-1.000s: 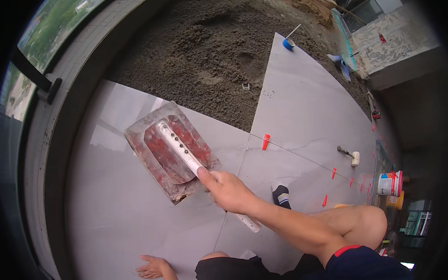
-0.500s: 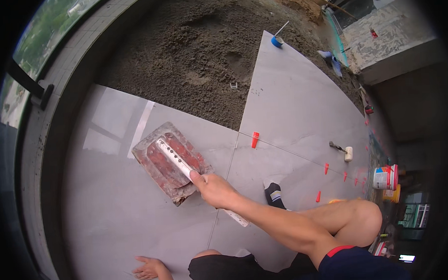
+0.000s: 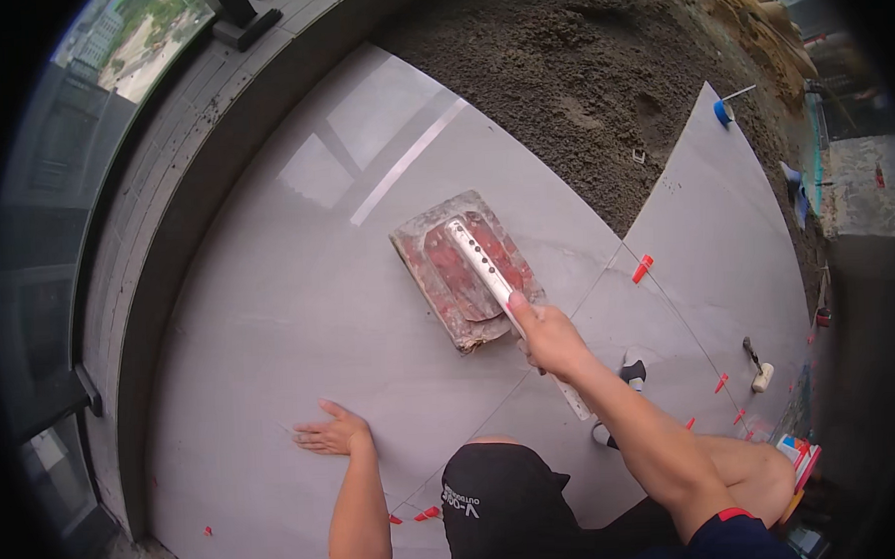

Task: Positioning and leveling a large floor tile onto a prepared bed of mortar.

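Note:
My right hand (image 3: 552, 337) is closed round the metal handle of a rectangular tool (image 3: 476, 253) with a worn red, mortar-smeared plate. The plate is over the large grey glossy tiles (image 3: 249, 318), left of where seams meet at the mortar; I cannot tell whether it touches them. My left hand (image 3: 332, 434) lies flat on the tile at lower left, fingers spread. My bent knee in black shorts (image 3: 487, 498) is between my arms, with a socked foot (image 3: 633, 371) beside the right forearm. Red wedges (image 3: 643, 269) sit along the seams.
Rough mortar bed (image 3: 558, 75) lies beyond the tiles, with blue tape (image 3: 724, 113) at a tile corner. A white-headed mallet (image 3: 762, 376) and paint-style buckets (image 3: 800, 457) are at right. A window ledge (image 3: 187, 141) with glass and black posts runs along the left.
My view has swung left, so the tiles, mortar and tool appear further right and more window ledge shows. My right hand still grips the tool; my left hand appears higher, still flat.

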### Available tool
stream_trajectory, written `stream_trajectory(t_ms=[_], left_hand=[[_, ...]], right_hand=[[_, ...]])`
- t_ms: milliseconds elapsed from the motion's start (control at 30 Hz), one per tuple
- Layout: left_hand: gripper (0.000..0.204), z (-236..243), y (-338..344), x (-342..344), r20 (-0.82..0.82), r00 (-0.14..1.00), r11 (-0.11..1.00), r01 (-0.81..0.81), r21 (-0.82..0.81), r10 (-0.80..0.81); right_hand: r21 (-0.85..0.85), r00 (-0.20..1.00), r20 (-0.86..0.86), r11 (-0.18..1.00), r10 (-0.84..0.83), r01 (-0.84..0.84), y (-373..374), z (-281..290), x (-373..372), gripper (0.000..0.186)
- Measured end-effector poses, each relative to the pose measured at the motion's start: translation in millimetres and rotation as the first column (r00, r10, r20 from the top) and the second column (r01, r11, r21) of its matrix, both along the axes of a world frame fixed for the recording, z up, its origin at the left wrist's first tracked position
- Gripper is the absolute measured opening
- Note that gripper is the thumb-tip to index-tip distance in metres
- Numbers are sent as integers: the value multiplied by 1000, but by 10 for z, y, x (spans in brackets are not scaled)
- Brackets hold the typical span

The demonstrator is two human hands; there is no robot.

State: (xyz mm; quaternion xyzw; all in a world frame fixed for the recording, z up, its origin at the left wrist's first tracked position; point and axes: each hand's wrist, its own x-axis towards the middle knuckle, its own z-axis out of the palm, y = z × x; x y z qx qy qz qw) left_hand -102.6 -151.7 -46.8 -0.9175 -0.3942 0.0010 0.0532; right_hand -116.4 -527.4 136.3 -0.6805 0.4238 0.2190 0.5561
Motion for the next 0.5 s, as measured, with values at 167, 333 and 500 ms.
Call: stream_trajectory(t_ms=[167,333,500], left_hand=[[96,-31,-13,25,21,1000,1000,-2,-25,2],[94,-70,-12,12,71,997,999,42,11,-43],[95,31,-70,110,96,995,994,51,-99,-41]], right_hand=[[-139,894,441,978,-81,158,-368,1122,-56,63],[-361,892,442,891,-95,275,284,139,-612,64],[-178,986,-46,970,159,-165,671,-379,42,60]])
